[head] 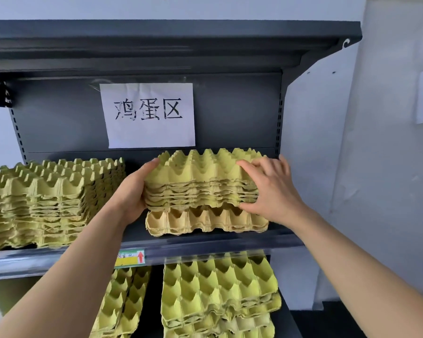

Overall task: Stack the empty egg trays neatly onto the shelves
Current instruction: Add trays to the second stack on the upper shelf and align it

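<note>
While gripped by left hand point(132, 193) and right hand point(274, 189), green tray stack point(200, 181) may be toppled nearward if set askew on tan tray point(205, 222).

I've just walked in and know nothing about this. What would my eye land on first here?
First, the stack of green egg trays at the upper shelf, held at its ends by the left hand and right hand above a paler tan tray. Behind it a white paper sign with big black characters hangs on the dark back panel, and a taller pile of green trays sits at the left.
</note>
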A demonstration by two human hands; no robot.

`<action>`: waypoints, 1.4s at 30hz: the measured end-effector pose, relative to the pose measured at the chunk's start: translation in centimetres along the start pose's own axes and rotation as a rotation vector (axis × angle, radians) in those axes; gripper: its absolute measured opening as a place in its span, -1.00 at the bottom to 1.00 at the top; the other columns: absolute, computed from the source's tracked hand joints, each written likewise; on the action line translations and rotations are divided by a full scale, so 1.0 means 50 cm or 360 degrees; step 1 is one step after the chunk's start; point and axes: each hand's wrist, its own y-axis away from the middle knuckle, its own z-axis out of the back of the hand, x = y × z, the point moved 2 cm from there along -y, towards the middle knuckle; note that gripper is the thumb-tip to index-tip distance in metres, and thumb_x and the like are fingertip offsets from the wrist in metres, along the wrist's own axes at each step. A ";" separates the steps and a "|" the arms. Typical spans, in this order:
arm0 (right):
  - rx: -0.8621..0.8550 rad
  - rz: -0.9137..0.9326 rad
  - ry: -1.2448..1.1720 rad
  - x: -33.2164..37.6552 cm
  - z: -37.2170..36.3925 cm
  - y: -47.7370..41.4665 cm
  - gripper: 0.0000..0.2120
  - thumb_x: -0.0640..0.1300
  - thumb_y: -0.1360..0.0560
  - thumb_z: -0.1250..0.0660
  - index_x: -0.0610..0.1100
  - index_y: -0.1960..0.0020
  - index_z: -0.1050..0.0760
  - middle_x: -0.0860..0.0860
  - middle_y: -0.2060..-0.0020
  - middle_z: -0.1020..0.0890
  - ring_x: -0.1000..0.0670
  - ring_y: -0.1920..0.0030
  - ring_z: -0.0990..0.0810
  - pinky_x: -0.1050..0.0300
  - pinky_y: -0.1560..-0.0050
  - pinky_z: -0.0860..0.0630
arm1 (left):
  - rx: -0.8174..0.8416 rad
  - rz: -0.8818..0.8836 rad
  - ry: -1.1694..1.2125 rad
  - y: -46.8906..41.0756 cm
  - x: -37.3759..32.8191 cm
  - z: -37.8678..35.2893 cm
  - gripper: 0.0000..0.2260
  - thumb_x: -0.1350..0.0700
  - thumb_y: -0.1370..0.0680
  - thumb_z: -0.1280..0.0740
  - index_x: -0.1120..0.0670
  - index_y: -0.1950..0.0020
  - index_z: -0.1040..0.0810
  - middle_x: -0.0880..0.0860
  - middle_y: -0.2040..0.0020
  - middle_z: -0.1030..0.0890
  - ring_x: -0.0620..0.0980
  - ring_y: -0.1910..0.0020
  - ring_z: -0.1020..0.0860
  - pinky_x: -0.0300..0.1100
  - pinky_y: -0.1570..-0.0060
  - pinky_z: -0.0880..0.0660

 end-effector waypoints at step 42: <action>0.1107 -0.0623 -0.0397 -0.152 -0.173 -0.216 -0.50 0.06 -0.65 -0.02 -0.09 -0.54 -0.13 -0.05 -0.53 -0.15 -0.08 -0.50 -0.17 0.03 -0.42 -0.17 | 0.0128 0.0248 -0.1018 -0.233 0.020 0.010 -0.96 0.02 -0.58 -0.35 -0.08 0.05 -0.50 0.02 0.08 -0.65 0.00 0.08 -0.63 -0.07 0.04 -0.54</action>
